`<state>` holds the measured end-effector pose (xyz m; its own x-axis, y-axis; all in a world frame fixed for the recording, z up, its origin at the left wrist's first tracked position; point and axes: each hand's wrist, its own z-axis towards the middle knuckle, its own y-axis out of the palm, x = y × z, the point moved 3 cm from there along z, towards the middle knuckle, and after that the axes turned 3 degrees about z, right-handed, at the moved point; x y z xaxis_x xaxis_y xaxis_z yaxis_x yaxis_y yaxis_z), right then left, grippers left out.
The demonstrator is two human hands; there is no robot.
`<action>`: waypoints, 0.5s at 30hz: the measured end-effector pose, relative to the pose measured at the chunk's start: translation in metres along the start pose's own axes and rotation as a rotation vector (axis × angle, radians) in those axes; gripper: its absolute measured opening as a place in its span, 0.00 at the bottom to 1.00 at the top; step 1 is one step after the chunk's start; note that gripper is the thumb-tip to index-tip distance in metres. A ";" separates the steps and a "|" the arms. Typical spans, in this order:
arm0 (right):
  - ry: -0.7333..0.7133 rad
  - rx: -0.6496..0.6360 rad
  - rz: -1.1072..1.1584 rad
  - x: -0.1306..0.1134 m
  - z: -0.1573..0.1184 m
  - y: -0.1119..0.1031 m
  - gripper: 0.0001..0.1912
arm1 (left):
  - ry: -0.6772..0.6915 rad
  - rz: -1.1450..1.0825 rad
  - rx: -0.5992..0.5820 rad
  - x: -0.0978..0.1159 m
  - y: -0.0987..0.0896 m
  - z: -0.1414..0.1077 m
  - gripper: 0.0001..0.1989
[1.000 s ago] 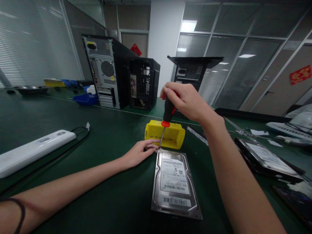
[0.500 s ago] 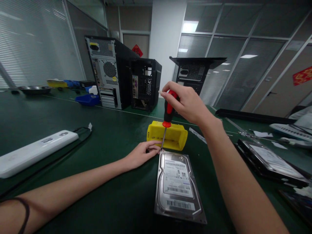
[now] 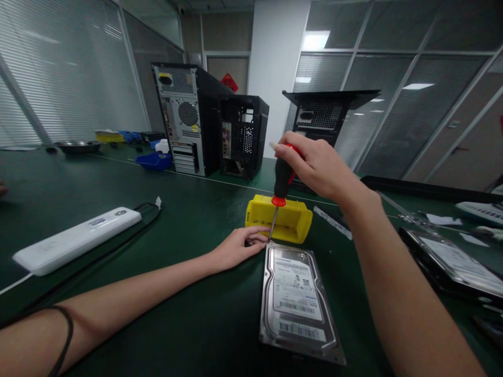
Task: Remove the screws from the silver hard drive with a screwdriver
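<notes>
My right hand (image 3: 320,165) is closed around the red and black handle of a screwdriver (image 3: 282,180), which stands nearly upright. The screwdriver's tip meets the far left corner of a hard drive (image 3: 296,301) lying label up on the table. Beside that corner rests my left hand (image 3: 239,248), thumb and fingers bent together around the tip. Whatever is between those fingertips is too small to make out. Just behind the drive, a yellow plastic bin (image 3: 302,222) lies with its open side toward me, several small pieces inside.
Computer cases (image 3: 183,120) stand at the back of the green table (image 3: 188,209). To the left is a white power strip (image 3: 78,241) with a black cable. Another hard drive (image 3: 451,256) lies at right. A blue bin (image 3: 153,161) sits further back; part of another person's hand (image 3: 3,188) shows at left.
The view has turned slightly left, so everything appears shifted right. The screwdriver handle has rotated, its red stripe now toward the right. Another person's fingertips have come in at the left edge.
</notes>
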<state>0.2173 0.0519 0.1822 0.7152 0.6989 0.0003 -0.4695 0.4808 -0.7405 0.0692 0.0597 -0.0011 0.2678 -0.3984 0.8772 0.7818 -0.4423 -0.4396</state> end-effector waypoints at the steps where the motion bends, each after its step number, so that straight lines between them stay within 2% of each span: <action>1: -0.004 -0.009 0.020 0.000 0.000 -0.001 0.27 | 0.002 -0.003 -0.003 0.000 0.000 0.000 0.22; 8: -0.026 -0.018 0.114 -0.004 0.001 0.000 0.23 | 0.040 0.007 -0.012 -0.001 -0.001 -0.001 0.22; 12: 0.009 -0.004 0.027 -0.004 0.002 -0.002 0.20 | 0.027 0.010 -0.018 0.000 -0.002 -0.001 0.22; 15: 0.058 -0.014 -0.066 -0.005 0.000 -0.007 0.21 | 0.034 0.003 -0.012 0.000 -0.001 0.000 0.22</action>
<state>0.2170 0.0450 0.1872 0.7736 0.6336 0.0107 -0.4134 0.5174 -0.7492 0.0683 0.0598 -0.0005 0.2506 -0.4262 0.8692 0.7744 -0.4505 -0.4442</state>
